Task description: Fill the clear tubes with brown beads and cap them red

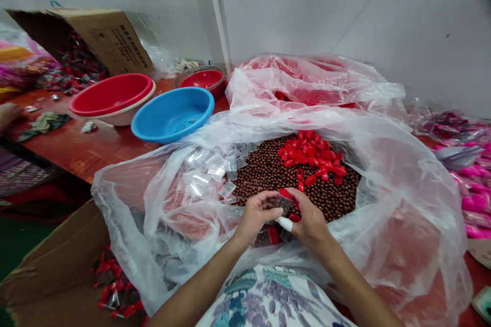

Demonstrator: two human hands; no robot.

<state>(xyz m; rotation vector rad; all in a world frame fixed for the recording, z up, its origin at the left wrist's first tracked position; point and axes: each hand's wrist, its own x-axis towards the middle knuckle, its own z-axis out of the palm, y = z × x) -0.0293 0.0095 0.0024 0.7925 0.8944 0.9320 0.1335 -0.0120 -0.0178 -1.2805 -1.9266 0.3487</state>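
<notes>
Between my two hands is a small clear container with a red cap [286, 194]. My left hand [258, 214] pinches its clear body from the left. The fingers of my right hand [309, 217] close on the red cap end, and a white covering wraps the right thumb. Both hands hover over a big clear plastic bag [406, 214] holding many brown beads [264, 168]. On the beads lie a heap of red caps [310, 153] and, to the left, a pile of clear empty containers [207, 168]. Just below my hands rests another red-capped container [272, 236].
Left of the bag stand a blue basin [172, 112] and a red basin [111, 94]. A cardboard box [111, 43] spills red-capped pieces behind them. Another box [57, 260] sits low left. Behind lies a second bag [318, 79]; pink packets [475, 199] are at right.
</notes>
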